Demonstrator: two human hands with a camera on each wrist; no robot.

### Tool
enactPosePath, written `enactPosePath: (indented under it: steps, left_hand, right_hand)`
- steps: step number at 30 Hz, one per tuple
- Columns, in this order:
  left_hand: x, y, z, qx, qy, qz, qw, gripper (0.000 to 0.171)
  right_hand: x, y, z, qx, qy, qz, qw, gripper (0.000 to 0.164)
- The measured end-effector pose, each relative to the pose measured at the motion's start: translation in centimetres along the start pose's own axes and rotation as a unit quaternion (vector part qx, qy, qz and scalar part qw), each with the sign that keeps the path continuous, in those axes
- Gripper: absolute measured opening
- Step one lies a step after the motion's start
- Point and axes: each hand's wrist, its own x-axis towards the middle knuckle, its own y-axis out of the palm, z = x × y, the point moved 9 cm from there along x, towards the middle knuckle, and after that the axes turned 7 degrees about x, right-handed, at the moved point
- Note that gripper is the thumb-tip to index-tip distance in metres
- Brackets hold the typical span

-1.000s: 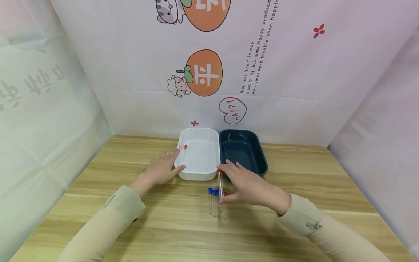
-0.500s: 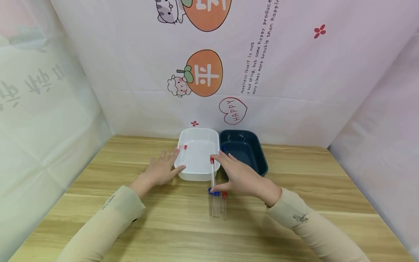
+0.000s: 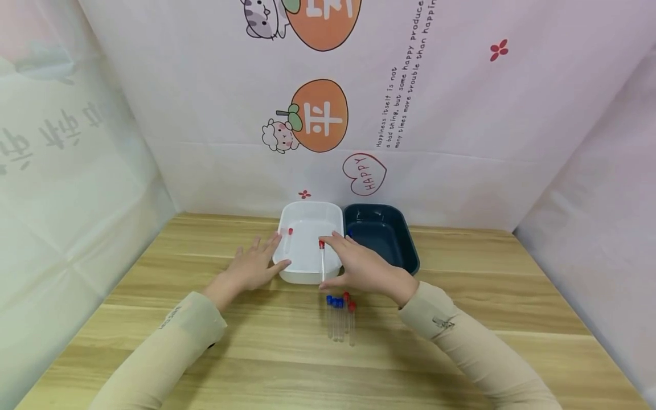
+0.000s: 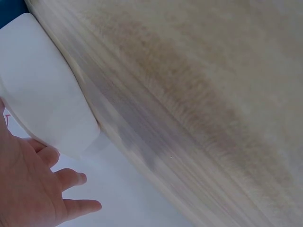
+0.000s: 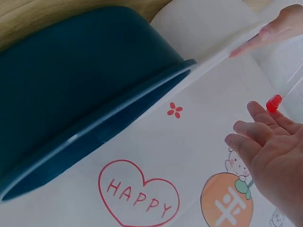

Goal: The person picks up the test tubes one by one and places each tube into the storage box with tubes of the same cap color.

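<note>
My right hand (image 3: 366,270) pinches a clear test tube with a red cap (image 3: 322,259) lengthwise, finger at the cap and thumb at the lower end. The tube hangs over the front right part of the white tray (image 3: 307,275). In the right wrist view the red cap (image 5: 273,102) touches a fingertip. My left hand (image 3: 252,266) rests with spread fingers against the tray's left edge; the left wrist view shows this hand (image 4: 35,184) beside the tray wall (image 4: 45,80). Inside the tray lies another red-capped tube (image 3: 289,239).
A dark blue tray (image 3: 410,250) stands right beside the white one, with a blue cap (image 3: 351,232) showing at its left wall. On the wooden table (image 3: 266,364) in front lie several capped tubes, some blue (image 3: 335,322), two red (image 3: 351,327). A printed cloth (image 3: 435,182) hangs behind.
My right hand has carried the red-capped test tube left and away from me, from above the loose tubes to over the white tray. My left hand has stayed in place.
</note>
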Motion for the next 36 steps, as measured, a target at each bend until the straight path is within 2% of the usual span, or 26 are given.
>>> enactPosePath:
  steps: [11, 17, 28, 36]
  left_hand:
    - [0.3, 0.3, 0.2, 0.006, -0.006, 0.004, 1.0000, 0.084]
    - [0.2, 0.3, 0.2, 0.006, -0.003, -0.003, 1.0000, 0.083]
    - [0.1, 0.1, 0.1, 0.004, -0.001, -0.002, 1.0000, 0.082]
    - [0.0, 0.1, 0.0, 0.000, -0.001, 0.004, 1.0000, 0.083]
  right_hand:
    - [2.8, 1.1, -1.4, -0.009, 0.036, 0.011, 0.999, 0.096]
    - [4.1, 0.8, -1.9, 0.017, 0.055, -0.005, 0.998, 0.095]
    - [6.2, 1.6, -2.7, 0.074, 0.078, -0.011, 0.994, 0.095]
    - [7.4, 2.4, -3.4, 0.076, 0.092, -0.013, 0.993, 0.097]
